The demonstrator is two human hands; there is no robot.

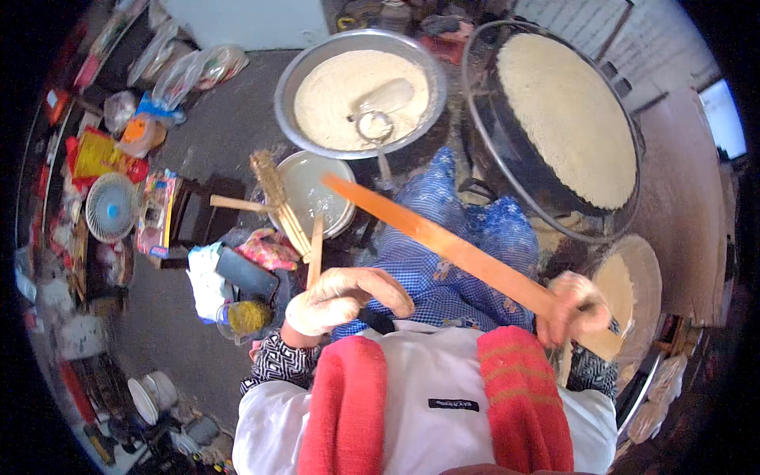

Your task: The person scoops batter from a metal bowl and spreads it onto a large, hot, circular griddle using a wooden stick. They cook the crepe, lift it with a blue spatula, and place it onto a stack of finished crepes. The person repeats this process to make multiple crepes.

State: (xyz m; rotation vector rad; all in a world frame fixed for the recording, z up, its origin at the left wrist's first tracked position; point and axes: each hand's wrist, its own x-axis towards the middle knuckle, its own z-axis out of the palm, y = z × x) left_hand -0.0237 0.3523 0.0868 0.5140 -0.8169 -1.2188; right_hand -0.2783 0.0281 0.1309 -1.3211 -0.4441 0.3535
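My right hand [571, 307], in a pale glove, grips a long flat wooden spatula [443, 239] near its lower end. The blade slants up and left across my lap, its far tip over the rim of a white bucket [313, 186]. My left hand [348, 299], also gloved, hovers before my waist with fingers stretched and curved, seemingly holding nothing. Beside it a wooden stick [315, 249] leans out of the bucket. On the far right a round dark griddle [518, 154] bears a wide pale sheet of batter [566, 119].
A metal basin [286, 99] of batter stands ahead, a ladle [375, 128] in it. A straw brush [273, 182] rests at the bucket. Near my right arm sits a translucent tub [645, 277] with pale contents. A small fan [111, 207] and plastic bags [198, 75] are left.
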